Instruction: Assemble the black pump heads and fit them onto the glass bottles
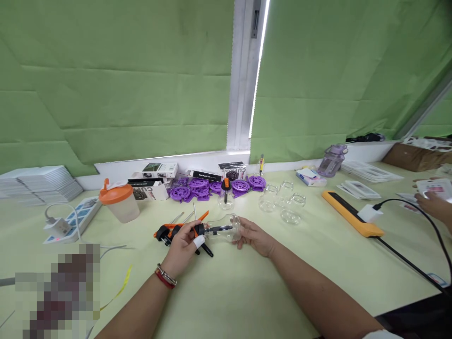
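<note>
In front of me a clear glass bottle lies sideways, with my right hand closed round its base end. My left hand, one finger wrapped in white, grips the black cap at the bottle's neck; a dark stem from it reaches inside the glass. Whether the cap is fastened I cannot tell. Beside and partly behind my left hand lie more black-and-orange caps with long stems. A bottle with a black-and-orange top stands upright beyond. Open glass bottles stand to its right.
Purple plastic wheel-like pieces and printed boxes line the back. Left are an orange-lidded cup and a white power strip. Right are a yellow power strip, purple water bottle and another person's hand.
</note>
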`<action>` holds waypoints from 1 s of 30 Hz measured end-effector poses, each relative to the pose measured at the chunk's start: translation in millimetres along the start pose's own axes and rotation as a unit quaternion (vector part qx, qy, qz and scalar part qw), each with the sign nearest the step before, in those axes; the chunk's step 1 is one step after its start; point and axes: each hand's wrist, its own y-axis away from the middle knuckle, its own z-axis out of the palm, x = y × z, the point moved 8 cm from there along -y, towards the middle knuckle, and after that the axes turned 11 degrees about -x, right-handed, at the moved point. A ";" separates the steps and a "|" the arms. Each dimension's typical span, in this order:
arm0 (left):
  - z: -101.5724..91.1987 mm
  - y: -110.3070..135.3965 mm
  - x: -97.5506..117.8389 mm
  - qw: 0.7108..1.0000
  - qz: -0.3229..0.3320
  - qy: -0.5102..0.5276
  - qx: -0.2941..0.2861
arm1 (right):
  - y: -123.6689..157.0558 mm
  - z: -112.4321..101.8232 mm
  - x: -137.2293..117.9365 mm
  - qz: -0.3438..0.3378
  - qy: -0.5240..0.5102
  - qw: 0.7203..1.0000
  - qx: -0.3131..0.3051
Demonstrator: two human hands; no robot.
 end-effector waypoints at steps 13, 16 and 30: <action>6.1 -0.4 0.2 0.999 -0.017 0.041 -0.005 | -4.1 -2.9 5.3 0.001 -0.013 1.000 0.011; 5.2 0.1 0.4 0.999 -0.025 0.040 0.005 | -2.8 0.0 1.1 -0.018 -0.019 1.000 -0.013; 9.0 -1.3 1.4 0.999 -0.006 0.043 -0.018 | -5.8 -4.3 9.0 0.010 -0.020 1.000 -0.001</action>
